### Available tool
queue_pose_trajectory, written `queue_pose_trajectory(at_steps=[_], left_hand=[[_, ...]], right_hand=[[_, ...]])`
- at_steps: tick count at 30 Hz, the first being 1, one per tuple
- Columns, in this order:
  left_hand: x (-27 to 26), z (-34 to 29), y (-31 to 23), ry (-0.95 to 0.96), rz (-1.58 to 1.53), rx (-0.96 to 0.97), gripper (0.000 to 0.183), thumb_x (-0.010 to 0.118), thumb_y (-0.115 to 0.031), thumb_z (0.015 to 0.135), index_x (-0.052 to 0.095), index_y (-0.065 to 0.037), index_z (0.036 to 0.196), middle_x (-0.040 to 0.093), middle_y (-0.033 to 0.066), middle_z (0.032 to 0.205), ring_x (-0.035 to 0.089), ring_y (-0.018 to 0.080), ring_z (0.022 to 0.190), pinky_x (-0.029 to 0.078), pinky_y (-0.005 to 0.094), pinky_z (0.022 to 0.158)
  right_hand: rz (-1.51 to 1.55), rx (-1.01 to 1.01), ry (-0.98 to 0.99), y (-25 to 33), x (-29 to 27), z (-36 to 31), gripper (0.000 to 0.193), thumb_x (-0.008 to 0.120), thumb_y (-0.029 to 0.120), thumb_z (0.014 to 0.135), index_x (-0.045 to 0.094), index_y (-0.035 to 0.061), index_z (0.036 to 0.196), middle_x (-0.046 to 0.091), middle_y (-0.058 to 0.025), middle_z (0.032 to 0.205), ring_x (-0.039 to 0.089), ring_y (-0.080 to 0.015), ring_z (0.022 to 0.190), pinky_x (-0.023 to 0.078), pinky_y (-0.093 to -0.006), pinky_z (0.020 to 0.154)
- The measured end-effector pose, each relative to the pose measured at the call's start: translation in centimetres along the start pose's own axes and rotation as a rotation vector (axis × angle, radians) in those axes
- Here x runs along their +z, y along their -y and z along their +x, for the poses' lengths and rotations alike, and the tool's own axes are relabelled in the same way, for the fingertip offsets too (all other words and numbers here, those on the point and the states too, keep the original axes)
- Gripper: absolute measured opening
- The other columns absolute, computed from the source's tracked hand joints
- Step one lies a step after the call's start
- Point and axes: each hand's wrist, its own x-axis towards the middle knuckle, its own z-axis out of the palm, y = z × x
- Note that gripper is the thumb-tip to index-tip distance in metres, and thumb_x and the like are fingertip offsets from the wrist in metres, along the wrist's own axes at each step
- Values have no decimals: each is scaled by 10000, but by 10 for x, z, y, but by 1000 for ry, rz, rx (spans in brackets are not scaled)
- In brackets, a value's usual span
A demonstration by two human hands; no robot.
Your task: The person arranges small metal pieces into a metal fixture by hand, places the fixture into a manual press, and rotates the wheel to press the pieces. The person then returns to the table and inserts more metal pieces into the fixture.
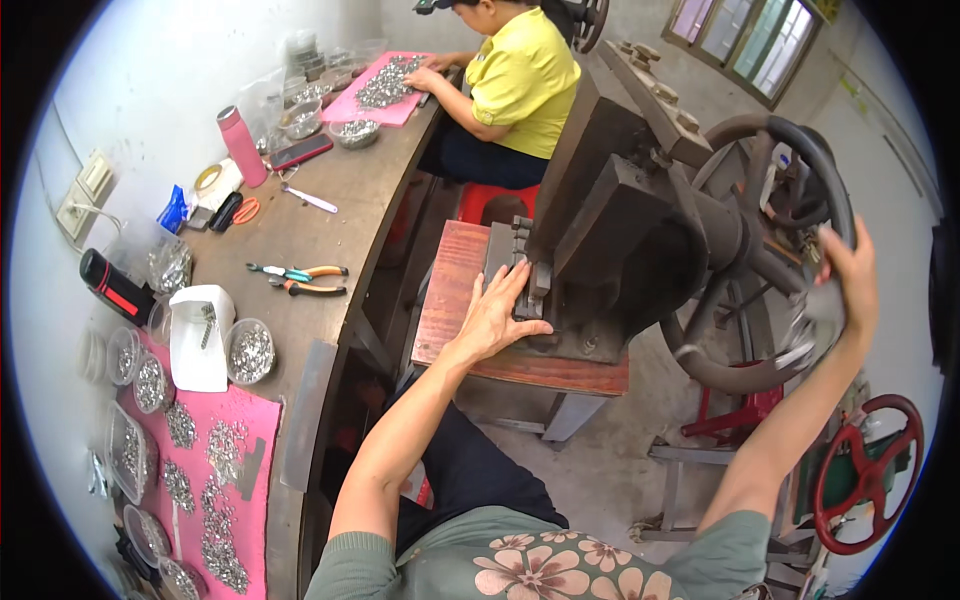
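My left hand (492, 315) lies flat with its fingers stretched out on the metal block and base of a dark hand press (640, 220). Its fingertips touch a small steel die (540, 280) below the press's upright body. My right hand (850, 275) is closed round the right side of the large black handwheel (735, 380). A shiny, blurred wrapping or fitting (812, 325) sits on the rim just below that hand. The press stands on a reddish wooden stand (450, 290). Whatever lies under my left palm is hidden.
A long workbench (300, 235) runs along the left. It carries pliers (300, 275), a pink bottle (242, 145), tubs of small metal parts (250, 350) and a pink mat (262, 400). Beyond it a person in yellow (525, 75) handles metal parts. A red handwheel (825, 470) stands at lower right.
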Motion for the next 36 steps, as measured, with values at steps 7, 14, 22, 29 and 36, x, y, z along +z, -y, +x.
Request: queue_pose_trajectory(at_steps=[7, 14, 22, 29, 36], left_hand=[[-5, -3, -2, -6, 13, 1, 1138, 813, -593, 746, 318, 2, 1581, 330, 184, 1643, 232, 384, 1546, 90, 579, 1248], [-11, -5, 2, 0, 13, -1, 1085, 811, -577, 767, 361, 21, 1553, 363, 216, 1617, 222, 368, 1552, 104, 565, 1255], [-34, 9, 37, -339, -605, -96, 467, 574, -41, 990, 524, -5, 1453, 664, 152, 1320, 592, 208, 1277, 442, 333, 1091], [-11, 83, 65, 85, -290, -84, 655, 577, 10, 864, 469, -93, 1501, 608, 170, 1349, 589, 260, 1204, 451, 385, 1051], [-48, 31, 30, -19, -67, 173, 696, 919, -321, 673, 651, -66, 1263, 492, 167, 1209, 505, 369, 1181, 425, 468, 1033]], right_hand=[[11, -36, -18, 9, 1, 22, 340, 649, 295, 975, 581, 32, 1180, 491, 13, 668, 490, -65, 547, 423, -244, 510], [81, -40, -564, -75, 89, -127, 305, 705, 29, 919, 506, -1, 1148, 602, -69, 935, 630, -130, 666, 552, -288, 626], [-210, -244, -342, -1, 17, -12, 708, 684, 225, 979, 342, 168, 1597, 458, -145, 1506, 586, -155, 959, 507, -295, 787], [-233, -317, -207, -8, -2, 56, 626, 665, 268, 990, 421, 186, 1561, 509, -139, 1426, 566, -239, 1177, 466, -347, 998], [-236, -296, -77, -6, -10, 66, 602, 666, 248, 991, 449, 169, 1547, 535, -93, 1327, 566, -174, 1121, 460, -320, 960]])
